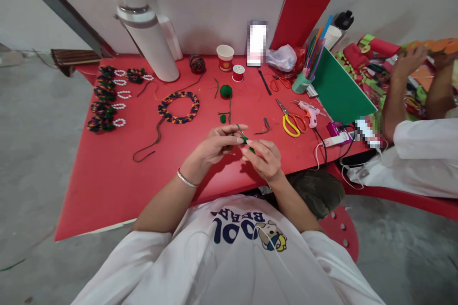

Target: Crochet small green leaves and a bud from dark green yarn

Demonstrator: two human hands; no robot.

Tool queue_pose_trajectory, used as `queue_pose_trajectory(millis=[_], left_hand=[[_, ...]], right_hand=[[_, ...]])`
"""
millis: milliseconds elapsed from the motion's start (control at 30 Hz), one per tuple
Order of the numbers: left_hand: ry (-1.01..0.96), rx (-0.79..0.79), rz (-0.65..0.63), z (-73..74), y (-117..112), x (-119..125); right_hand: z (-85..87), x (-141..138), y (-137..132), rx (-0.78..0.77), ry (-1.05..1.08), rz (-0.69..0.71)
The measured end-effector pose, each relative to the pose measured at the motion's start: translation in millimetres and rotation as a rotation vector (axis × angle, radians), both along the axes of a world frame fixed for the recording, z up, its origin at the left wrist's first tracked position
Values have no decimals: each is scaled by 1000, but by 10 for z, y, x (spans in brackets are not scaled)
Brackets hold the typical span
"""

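My left hand [218, 144] and my right hand [263, 158] meet over the near edge of the red table [107, 186]. Both pinch a small piece of green yarn [245, 140] between their fingertips. A silver bangle sits on my left wrist. A green yarn ball [225, 90] lies farther back, with a thin green strand running from it toward my hands. A smaller green pompom [223, 118] rests just beyond my left hand.
A multicoloured yarn ring [179, 107] and several pompom-and-bead pieces [105, 105] lie at the left. A white flask [143, 19], paper cup [225, 57], yellow scissors [290, 124] and glue gun [309, 112] stand behind. Another person's hands [411, 62] work at the right.
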State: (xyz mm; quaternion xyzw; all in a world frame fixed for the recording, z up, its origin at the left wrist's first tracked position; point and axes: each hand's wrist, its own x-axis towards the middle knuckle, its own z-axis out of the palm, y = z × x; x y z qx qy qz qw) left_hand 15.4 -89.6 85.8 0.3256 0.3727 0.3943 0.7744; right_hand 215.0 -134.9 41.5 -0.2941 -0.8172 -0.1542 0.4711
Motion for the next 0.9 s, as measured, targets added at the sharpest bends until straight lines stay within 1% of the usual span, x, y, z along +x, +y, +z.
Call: queue_pose_trajectory(millis=[100,167,267,367,500,567,667,700,767,800,833,867,900], left_hand=[[0,-43,-75,-8,14,-52],[48,-13,-57,-33,20,-74],[142,89,4,-81,21,-84],[187,165,-4,-105,18,-80],[209,207,-48,-64,14,-74],[199,210,-66,-28,12,-71],[160,209,-83,-2,4,-55],[146,213,-86,-6,-1,-44],[131,228,-85,-34,-14,-12],[130,237,-80,-54,-21,6],[134,246,-72,-74,-28,25],[142,253,-56,-91,-34,41],[155,261,-32,-104,-38,52]], right_hand=[[49,63,46,-17,6,109],[94,117,81,-81,-10,162],[179,200,116,-242,-46,239],[301,263,114,-418,-37,315],[471,325,96,-649,102,407],[497,353,97,-785,226,443],[408,349,115,-1016,478,473],[348,326,120,-1084,569,482],[202,242,122,-1168,731,501],[125,186,117,-1180,798,500],[50,127,107,-1150,859,495],[-20,72,93,-1098,891,480],[-80,25,79,-1042,905,433]])
